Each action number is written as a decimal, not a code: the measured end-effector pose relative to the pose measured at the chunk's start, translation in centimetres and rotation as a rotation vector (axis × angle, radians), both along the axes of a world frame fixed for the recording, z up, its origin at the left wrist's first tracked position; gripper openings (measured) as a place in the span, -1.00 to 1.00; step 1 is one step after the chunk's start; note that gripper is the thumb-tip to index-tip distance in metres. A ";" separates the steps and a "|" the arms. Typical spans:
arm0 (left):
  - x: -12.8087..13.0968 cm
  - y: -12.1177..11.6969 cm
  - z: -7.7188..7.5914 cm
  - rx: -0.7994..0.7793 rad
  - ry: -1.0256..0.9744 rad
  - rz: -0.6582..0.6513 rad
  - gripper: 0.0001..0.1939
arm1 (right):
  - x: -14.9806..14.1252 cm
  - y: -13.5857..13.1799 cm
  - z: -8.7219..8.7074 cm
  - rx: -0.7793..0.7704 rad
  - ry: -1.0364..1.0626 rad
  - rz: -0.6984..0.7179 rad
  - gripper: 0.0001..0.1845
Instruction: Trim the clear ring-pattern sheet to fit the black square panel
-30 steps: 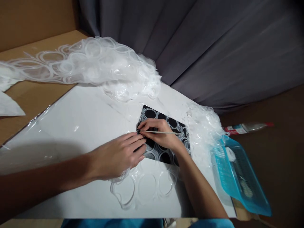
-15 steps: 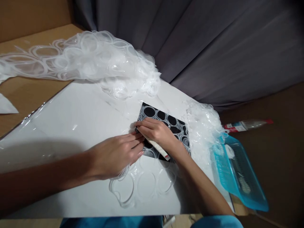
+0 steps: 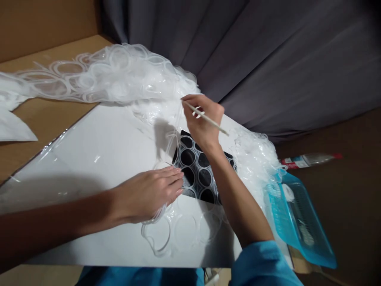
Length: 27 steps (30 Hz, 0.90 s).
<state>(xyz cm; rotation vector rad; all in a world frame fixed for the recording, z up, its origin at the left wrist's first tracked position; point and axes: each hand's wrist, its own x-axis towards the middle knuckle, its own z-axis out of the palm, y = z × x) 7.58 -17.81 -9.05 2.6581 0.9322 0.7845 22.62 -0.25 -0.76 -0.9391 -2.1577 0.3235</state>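
Clear plastic film (image 3: 166, 230) with ring cut-outs lies nearest me; my left hand (image 3: 149, 194) presses it flat, fingers together, pinning the black sheet (image 3: 196, 174) at two o'clock. Beyond, my right hand (image 3: 204, 119) pinches a thin stick (image 3: 205, 117), lifting film strands clear.

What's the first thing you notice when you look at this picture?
The big frothy heap of clear plastic rings along the far side of the white board catches the eye first. Next comes the black sheet with white circles in the middle, where the left hand presses flat at its edge. Above it, the raised right hand holds a thin stick.
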 end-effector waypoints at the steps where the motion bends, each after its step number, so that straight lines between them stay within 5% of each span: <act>1: 0.0 0.0 0.0 0.001 -0.003 -0.001 -0.65 | 0.0 -0.3 0.6 0.020 0.048 -0.052 -0.84; 7: -0.2 0.2 0.0 -0.018 -0.031 -0.033 -0.66 | 3.5 -5.0 4.9 0.147 0.256 -0.203 -0.81; 11: -0.9 0.9 1.2 -0.160 -0.214 -0.010 -0.58 | 5.8 -9.2 6.6 0.064 0.107 -0.224 -0.90; 16: -2.0 1.7 3.4 -0.411 -0.539 0.109 -0.42 | 5.4 -15.9 4.8 -0.223 0.012 -0.066 -0.84; 20: -2.2 1.6 4.6 -0.567 -0.532 -0.165 -0.62 | 3.9 -20.0 2.2 -0.266 0.135 -0.015 -0.80; 27: -1.9 1.2 3.5 -0.710 -0.480 -0.139 -0.68 | 5.0 -23.1 0.1 -0.385 0.393 -0.169 -0.86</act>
